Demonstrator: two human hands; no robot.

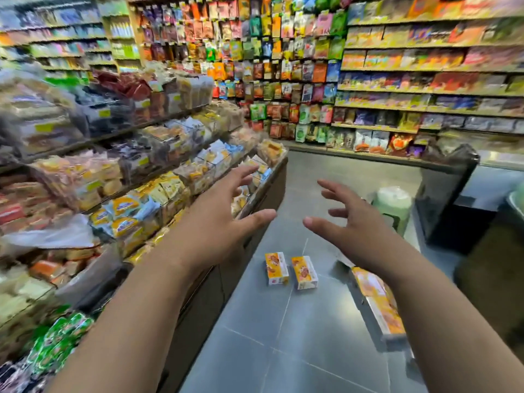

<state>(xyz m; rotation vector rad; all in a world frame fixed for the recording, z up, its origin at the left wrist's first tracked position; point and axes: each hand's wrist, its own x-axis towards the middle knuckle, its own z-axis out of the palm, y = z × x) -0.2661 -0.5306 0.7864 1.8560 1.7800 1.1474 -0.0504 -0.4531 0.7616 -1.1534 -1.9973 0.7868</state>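
My left hand [218, 217] is stretched out in front of me with fingers spread, holding nothing, beside the slanted snack shelf [158, 177] on the left. My right hand [351, 222] hovers at the same height over the aisle, fingers spread and slightly bent, empty. Below the hands, two small orange-and-white boxes [276, 268] [304, 272] lie side by side on the grey tiled floor [283, 350]. A longer orange carton [380, 302] lies on the floor under my right forearm, partly hidden by it.
Packed snack shelves line the left side and the back wall [297, 66]. A green plastic stool [392, 208] stands by a dark counter [445, 199] on the right. Green packets [59, 341] fill the lower left shelf.
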